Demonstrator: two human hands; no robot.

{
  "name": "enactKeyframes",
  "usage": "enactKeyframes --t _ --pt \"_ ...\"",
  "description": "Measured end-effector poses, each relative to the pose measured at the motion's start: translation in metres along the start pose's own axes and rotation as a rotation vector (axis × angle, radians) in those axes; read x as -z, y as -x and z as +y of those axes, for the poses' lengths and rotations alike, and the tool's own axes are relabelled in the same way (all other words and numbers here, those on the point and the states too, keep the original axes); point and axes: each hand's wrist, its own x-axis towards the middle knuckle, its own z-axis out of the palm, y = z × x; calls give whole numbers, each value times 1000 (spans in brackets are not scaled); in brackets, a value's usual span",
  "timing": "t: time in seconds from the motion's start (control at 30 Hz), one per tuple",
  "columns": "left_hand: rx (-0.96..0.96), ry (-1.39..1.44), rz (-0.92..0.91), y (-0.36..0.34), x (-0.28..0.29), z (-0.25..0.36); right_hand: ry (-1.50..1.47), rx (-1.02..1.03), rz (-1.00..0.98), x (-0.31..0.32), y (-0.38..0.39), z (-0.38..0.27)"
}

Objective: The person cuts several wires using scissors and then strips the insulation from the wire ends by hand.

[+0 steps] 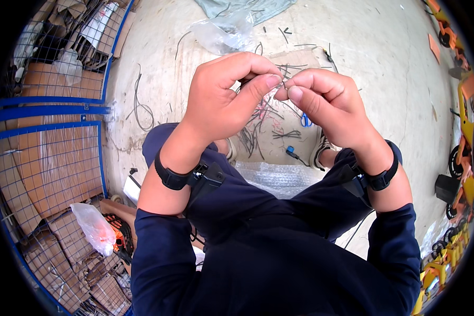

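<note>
My left hand point(216, 97) is closed, its thumb and forefinger pinched on one end of a short, thin dark wire point(284, 83). Facing it, my right hand point(334, 105) pinches the same wire between thumb and fingertips. The fingertips nearly meet and hide most of the wire. Below the hands, several cut black wire pieces point(252, 138) and pink bits lie scattered over a flat sheet on the floor. Blue-handled scissors point(305, 120) rest just below my right hand. Nearer to me is a blue connector point(290, 150) on a black cable.
Bubble wrap point(274, 178) lies between my legs. A clear plastic bag point(226, 34) and a grey-green cloth point(258, 9) are on the floor ahead. Blue mesh cages point(102, 158) with cardboard stand at left. Yellow and orange wheeled frames point(466, 113) line the right side.
</note>
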Motion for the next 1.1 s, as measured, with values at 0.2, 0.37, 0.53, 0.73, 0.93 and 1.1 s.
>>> enactKeyframes --t 0.2,0.37,0.53,0.73,0.93,1.1 --pt "-95 -100 121 -5 -9 -5 177 112 52 2 1 8" --pt "-343 -392 143 -8 -11 -5 331 217 179 3 0 11" --pt "-347 -498 109 -6 -22 -4 517 331 205 7 -2 15" --pt "-333 -572 89 -4 -30 -3 665 411 188 7 -2 15" --pt "-349 -587 64 -4 -29 -4 748 478 170 9 -4 20" --pt "-354 -602 68 -3 -29 -4 757 511 168 6 -5 23"
